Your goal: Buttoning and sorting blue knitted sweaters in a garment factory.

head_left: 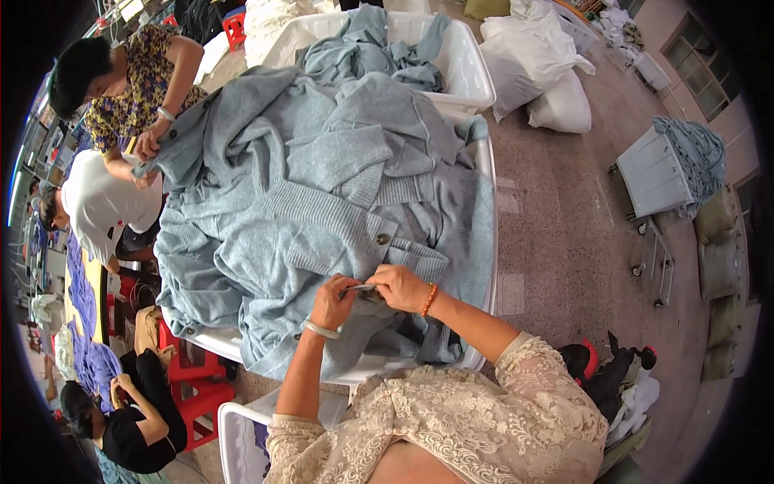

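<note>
A heap of light blue-grey knit cardigans (274,210) lies before me, with ribbed bands and dark buttons showing. At its near side my left hand (329,302) pinches a folded edge of one cardigan (359,288). My right hand (399,287) grips the same edge a little to the right, fingertips pressed together. A dark button shows just under my fingers. Another button (383,239) sits on the ribbed band just beyond my hands. How far the held edge runs into the heap is hidden.
The heap rests on a white plastic tub (489,242). Another white tub (472,77) with knitwear stands beyond. At far left a co-worker (133,89) handles the same heap. Red stools (189,395) stand at lower left, white sacks (536,64) at far right, a loaded cart (657,173) farther right.
</note>
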Available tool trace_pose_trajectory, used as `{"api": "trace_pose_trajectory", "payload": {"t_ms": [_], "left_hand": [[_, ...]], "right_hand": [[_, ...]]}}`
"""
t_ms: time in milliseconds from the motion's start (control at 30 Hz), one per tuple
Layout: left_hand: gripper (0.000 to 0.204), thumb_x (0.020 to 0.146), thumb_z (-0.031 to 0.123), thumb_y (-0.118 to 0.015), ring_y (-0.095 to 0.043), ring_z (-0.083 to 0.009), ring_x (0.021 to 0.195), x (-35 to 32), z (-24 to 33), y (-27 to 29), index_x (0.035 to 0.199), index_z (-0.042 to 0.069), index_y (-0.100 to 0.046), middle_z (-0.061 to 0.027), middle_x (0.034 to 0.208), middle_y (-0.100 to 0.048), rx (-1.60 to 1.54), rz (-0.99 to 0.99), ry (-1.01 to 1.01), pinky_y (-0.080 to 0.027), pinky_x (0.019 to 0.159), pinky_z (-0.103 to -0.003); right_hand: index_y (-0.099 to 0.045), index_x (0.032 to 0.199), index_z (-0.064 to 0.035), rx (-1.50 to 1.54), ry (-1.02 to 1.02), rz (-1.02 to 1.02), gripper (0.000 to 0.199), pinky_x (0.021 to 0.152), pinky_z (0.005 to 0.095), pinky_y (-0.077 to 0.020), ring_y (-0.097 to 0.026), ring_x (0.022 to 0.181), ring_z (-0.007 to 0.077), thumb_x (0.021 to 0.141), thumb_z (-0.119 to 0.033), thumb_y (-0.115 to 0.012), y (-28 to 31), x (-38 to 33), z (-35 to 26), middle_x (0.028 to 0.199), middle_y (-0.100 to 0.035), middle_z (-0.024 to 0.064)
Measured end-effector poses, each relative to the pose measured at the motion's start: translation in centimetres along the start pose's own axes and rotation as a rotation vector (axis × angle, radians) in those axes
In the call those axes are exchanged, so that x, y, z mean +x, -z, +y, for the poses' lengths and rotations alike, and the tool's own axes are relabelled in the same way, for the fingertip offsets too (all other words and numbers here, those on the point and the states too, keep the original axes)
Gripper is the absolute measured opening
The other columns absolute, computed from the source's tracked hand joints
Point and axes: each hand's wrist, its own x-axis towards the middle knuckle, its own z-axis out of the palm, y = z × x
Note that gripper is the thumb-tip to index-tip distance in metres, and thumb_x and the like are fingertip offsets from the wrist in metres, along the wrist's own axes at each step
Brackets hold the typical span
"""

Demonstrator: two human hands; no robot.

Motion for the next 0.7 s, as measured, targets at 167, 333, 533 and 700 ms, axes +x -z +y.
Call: {"api": "trace_pose_trajectory", "payload": {"t_ms": [167,333,533,700], "left_hand": [[0.015,0.076,0.006,-0.06,-0.061,-0.028,0.072,0.2,0.2,-0.1,0.089,0.002,-0.066,-0.0139,0.083,-0.062,0.054,0.0,0.029,-0.046,0.062,-0.034],[0.025,0.076,0.027,-0.071,-0.062,-0.0313,0.07,-0.5,-0.5,-0.5,0.083,0.004,-0.065,-0.0142,0.079,-0.065,0.204,0.17,0.214,-0.046,0.06,-0.038],[0.034,0.073,0.037,-0.073,-0.059,-0.0323,0.066,0.7,0.6,-1.6,0.074,0.006,-0.059,-0.011,0.075,-0.061,0.584,0.365,0.104,-0.044,0.057,-0.042],[0.018,0.078,0.013,-0.066,-0.056,-0.0293,0.079,4.2,4.2,-3.1,0.092,0.006,-0.057,-0.0099,0.087,-0.056,0.498,0.37,-0.309,-0.045,0.068,-0.038]], "right_hand": [[-0.06,0.086,-0.0021,-0.003,-0.066,-0.049,0.013,0.068,0.0402,-0.0489,-0.062,0.078,0.0339,0.081,-0.014,-0.06,-0.4,0.1,-1.0,0.079,-0.062,0.0177],[-0.059,0.09,-0.0069,-0.303,-0.19,-0.237,0.024,0.07,0.0411,-0.0492,-0.063,0.082,0.0315,0.082,-0.03,-0.061,2.5,-0.4,-1.4,0.083,-0.065,0.0146],[-0.059,0.085,-0.0056,-0.518,-0.194,-0.233,0.017,0.072,0.0444,-0.0491,-0.062,0.082,0.0333,0.082,-0.022,-0.062,6.8,-2.3,0.7,0.092,-0.061,0.0124],[-0.056,0.089,-0.005,-0.582,-0.251,-0.096,0.009,0.068,0.0455,-0.05,-0.063,0.079,0.0348,0.085,-0.013,-0.055,8.2,-1.8,0.1,0.088,-0.059,0.0146]]}}
